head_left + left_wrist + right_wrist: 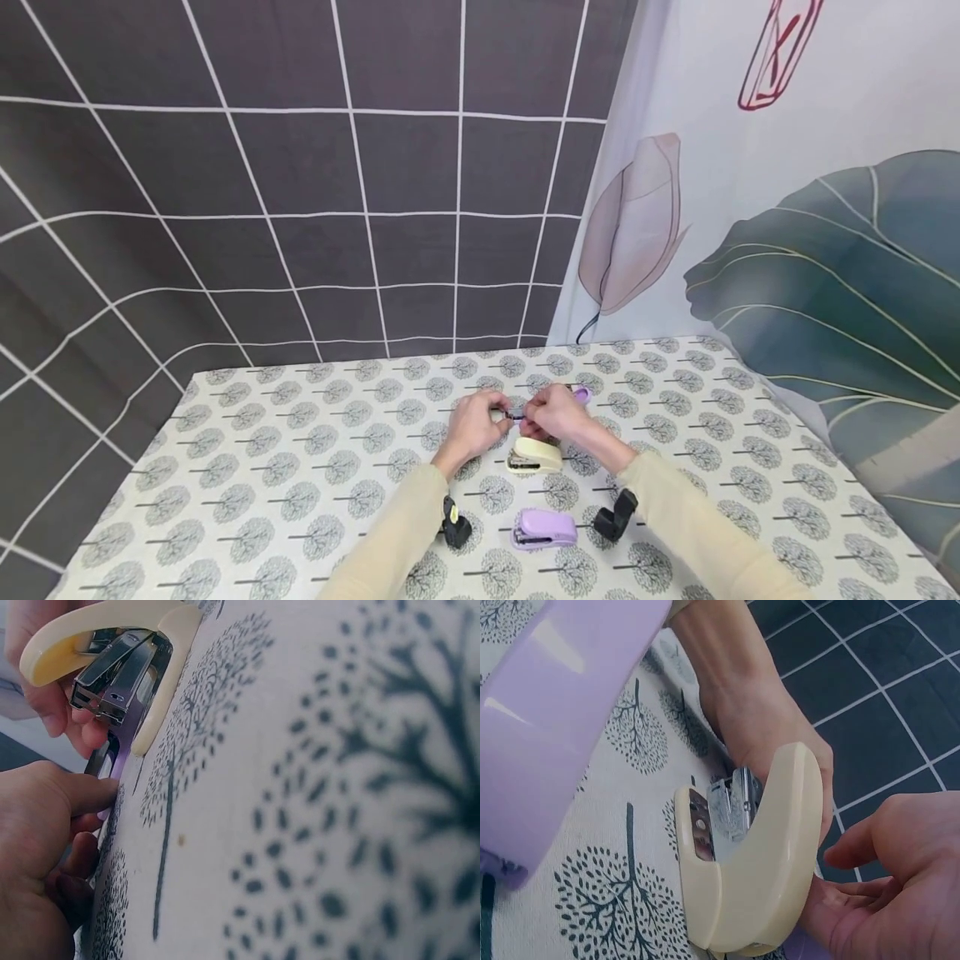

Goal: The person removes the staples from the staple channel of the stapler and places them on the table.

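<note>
At the far middle of the table, both hands meet over a purple stapler, mostly hidden by them. Its rounded purple end (582,394) sticks out past the right hand, and a dark metal strip (513,415) shows between the fingers. My left hand (476,425) pinches the strip's left end, thumb against it in the left wrist view. My right hand (555,412) grips the stapler with curled fingers, its hold partly covered in the right wrist view. Just in front of the hands stands a cream stapler (534,456), its metal magazine (124,675) visible; neither hand holds it.
Another purple stapler (544,529) lies nearer on the table, between the forearms. A tree-patterned cloth (300,467) covers the table. Black wrist cameras (455,525) sit on both wrists. Behind the table hang a dark checked curtain (405,167) and a floral one (712,100).
</note>
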Action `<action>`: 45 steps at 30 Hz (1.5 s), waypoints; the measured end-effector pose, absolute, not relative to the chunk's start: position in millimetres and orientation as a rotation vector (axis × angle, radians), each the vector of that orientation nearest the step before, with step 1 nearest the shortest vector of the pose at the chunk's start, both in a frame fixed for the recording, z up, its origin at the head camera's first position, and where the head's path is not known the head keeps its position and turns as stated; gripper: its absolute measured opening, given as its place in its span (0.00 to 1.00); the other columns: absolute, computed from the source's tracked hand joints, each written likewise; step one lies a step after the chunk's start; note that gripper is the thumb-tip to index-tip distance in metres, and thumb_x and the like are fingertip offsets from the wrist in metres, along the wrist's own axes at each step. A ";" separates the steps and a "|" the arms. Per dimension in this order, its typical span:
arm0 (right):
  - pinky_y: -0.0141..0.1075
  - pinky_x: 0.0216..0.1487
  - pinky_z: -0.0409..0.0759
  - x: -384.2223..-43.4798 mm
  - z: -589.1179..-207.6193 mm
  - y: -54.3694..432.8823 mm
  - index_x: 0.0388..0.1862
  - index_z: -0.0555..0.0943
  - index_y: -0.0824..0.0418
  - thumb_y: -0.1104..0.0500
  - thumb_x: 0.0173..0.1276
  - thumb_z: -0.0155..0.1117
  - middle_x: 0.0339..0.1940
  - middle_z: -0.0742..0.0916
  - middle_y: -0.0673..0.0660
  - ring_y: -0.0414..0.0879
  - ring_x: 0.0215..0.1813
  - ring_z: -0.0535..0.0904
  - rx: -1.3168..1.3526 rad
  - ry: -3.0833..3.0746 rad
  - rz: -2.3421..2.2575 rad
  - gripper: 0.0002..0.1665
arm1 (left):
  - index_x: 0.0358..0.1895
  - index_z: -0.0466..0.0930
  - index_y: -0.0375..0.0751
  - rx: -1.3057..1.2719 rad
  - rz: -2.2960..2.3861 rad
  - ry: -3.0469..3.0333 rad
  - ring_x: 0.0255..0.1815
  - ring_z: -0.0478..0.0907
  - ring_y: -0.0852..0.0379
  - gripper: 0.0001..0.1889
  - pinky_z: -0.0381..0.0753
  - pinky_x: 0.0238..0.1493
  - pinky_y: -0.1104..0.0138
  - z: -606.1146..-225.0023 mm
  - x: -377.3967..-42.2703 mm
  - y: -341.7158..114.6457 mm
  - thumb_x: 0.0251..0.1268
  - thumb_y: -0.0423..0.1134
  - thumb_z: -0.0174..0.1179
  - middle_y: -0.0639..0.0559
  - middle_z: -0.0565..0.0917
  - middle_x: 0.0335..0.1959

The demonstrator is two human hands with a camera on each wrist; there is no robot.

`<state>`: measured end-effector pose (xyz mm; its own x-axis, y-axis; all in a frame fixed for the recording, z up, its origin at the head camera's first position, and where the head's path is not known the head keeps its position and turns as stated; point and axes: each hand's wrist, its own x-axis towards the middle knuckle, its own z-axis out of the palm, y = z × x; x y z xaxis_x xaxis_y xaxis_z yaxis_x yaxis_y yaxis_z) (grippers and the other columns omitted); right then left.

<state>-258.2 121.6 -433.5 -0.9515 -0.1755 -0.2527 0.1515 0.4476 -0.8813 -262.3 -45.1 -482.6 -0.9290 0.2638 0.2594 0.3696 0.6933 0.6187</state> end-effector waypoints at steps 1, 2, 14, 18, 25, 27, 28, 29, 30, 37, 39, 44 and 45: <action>0.37 0.32 0.85 -258.2 -433.9 121.4 0.39 0.80 0.79 0.72 0.71 0.55 0.26 0.85 0.63 0.47 0.25 0.84 -0.017 2.387 -1.518 0.08 | 0.42 0.86 0.45 -0.521 -1.049 -2.750 0.43 0.82 0.52 0.12 0.78 0.48 0.57 -482.6 -262.4 -44.9 0.53 0.36 0.73 0.55 0.85 0.41; 0.37 0.32 0.85 -258.3 -434.3 121.0 0.39 0.80 0.79 0.73 0.71 0.55 0.26 0.85 0.63 0.47 0.25 0.84 -0.013 2.379 -1.533 0.08 | 0.41 0.86 0.45 -0.525 -1.047 -2.745 0.43 0.82 0.52 0.12 0.78 0.48 0.57 -482.8 -262.4 -44.8 0.53 0.36 0.73 0.55 0.85 0.41; 0.36 0.33 0.84 -256.7 -440.3 120.3 0.41 0.78 0.79 0.73 0.72 0.54 0.28 0.85 0.63 0.46 0.27 0.84 0.011 2.352 -1.596 0.08 | 0.43 0.86 0.45 -0.518 -1.057 -2.738 0.44 0.82 0.52 0.12 0.78 0.49 0.57 -484.0 -262.2 -44.7 0.53 0.36 0.73 0.55 0.85 0.42; 0.36 0.33 0.84 -257.4 -440.1 119.2 0.42 0.78 0.80 0.73 0.71 0.54 0.28 0.85 0.63 0.46 0.27 0.83 0.027 2.355 -1.606 0.08 | 0.43 0.86 0.45 -0.524 -1.060 -2.735 0.43 0.82 0.52 0.12 0.79 0.49 0.57 -483.2 -262.6 -45.0 0.53 0.35 0.73 0.55 0.85 0.42; 0.35 0.31 0.84 -254.0 -439.2 117.4 0.39 0.78 0.78 0.74 0.69 0.55 0.27 0.84 0.63 0.47 0.27 0.83 0.013 2.425 -1.578 0.06 | 0.42 0.86 0.45 -0.528 -1.057 -2.739 0.43 0.82 0.53 0.12 0.78 0.50 0.57 -483.2 -262.7 -44.7 0.53 0.35 0.73 0.55 0.85 0.41; 0.35 0.30 0.84 -253.4 -440.1 116.6 0.38 0.79 0.77 0.74 0.67 0.56 0.26 0.84 0.62 0.47 0.26 0.82 0.003 2.461 -1.561 0.05 | 0.42 0.86 0.45 -0.525 -1.061 -2.743 0.44 0.82 0.52 0.12 0.78 0.50 0.57 -483.5 -262.4 -44.6 0.53 0.35 0.73 0.55 0.85 0.41; 0.35 0.30 0.84 -253.6 -441.0 115.9 0.37 0.79 0.77 0.73 0.67 0.57 0.25 0.84 0.62 0.47 0.26 0.82 0.003 2.470 -1.559 0.05 | 0.43 0.86 0.45 -0.521 -1.066 -2.747 0.44 0.82 0.52 0.12 0.78 0.51 0.56 -483.5 -262.1 -44.7 0.53 0.35 0.73 0.55 0.85 0.42; 0.35 0.29 0.83 -253.7 -441.9 115.7 0.37 0.79 0.77 0.74 0.67 0.58 0.25 0.84 0.62 0.47 0.25 0.82 -0.007 2.483 -1.556 0.04 | 0.43 0.86 0.45 -0.516 -1.070 -2.752 0.45 0.82 0.52 0.12 0.77 0.51 0.56 -483.4 -261.8 -44.7 0.53 0.35 0.73 0.55 0.85 0.42; 0.35 0.29 0.83 -253.9 -442.5 115.3 0.37 0.79 0.76 0.74 0.66 0.58 0.25 0.84 0.62 0.46 0.25 0.82 -0.009 2.491 -1.555 0.04 | 0.43 0.86 0.45 -0.514 -1.072 -2.752 0.45 0.82 0.52 0.12 0.77 0.51 0.56 -483.4 -261.7 -44.7 0.53 0.35 0.73 0.55 0.85 0.42; 0.33 0.25 0.81 -256.5 -446.7 113.0 0.36 0.79 0.75 0.73 0.66 0.61 0.22 0.83 0.60 0.44 0.21 0.80 -0.037 2.569 -1.522 0.03 | 0.42 0.86 0.45 -0.513 -1.060 -2.745 0.42 0.81 0.53 0.12 0.78 0.48 0.57 -483.6 -260.6 -44.5 0.53 0.35 0.73 0.56 0.85 0.40; 0.33 0.23 0.80 -257.3 -447.3 112.5 0.35 0.79 0.74 0.73 0.66 0.61 0.20 0.83 0.59 0.44 0.20 0.79 -0.060 2.612 -1.494 0.02 | 0.42 0.86 0.45 -0.508 -1.071 -2.749 0.42 0.81 0.54 0.12 0.78 0.49 0.57 -483.5 -260.6 -44.5 0.53 0.35 0.73 0.56 0.85 0.41; 0.32 0.20 0.78 -258.1 -448.4 111.4 0.36 0.78 0.73 0.72 0.66 0.63 0.19 0.83 0.56 0.43 0.18 0.78 -0.095 2.683 -1.435 0.03 | 0.43 0.86 0.46 -0.496 -1.080 -2.755 0.41 0.81 0.55 0.11 0.77 0.49 0.57 -484.8 -261.8 -44.1 0.54 0.36 0.72 0.57 0.85 0.40; 0.32 0.20 0.78 -257.7 -448.3 111.3 0.38 0.78 0.73 0.71 0.66 0.63 0.18 0.83 0.56 0.43 0.18 0.78 -0.097 2.692 -1.426 0.04 | 0.43 0.86 0.46 -0.496 -1.077 -2.753 0.41 0.81 0.55 0.11 0.78 0.48 0.57 -484.9 -261.8 -44.2 0.54 0.36 0.72 0.57 0.85 0.40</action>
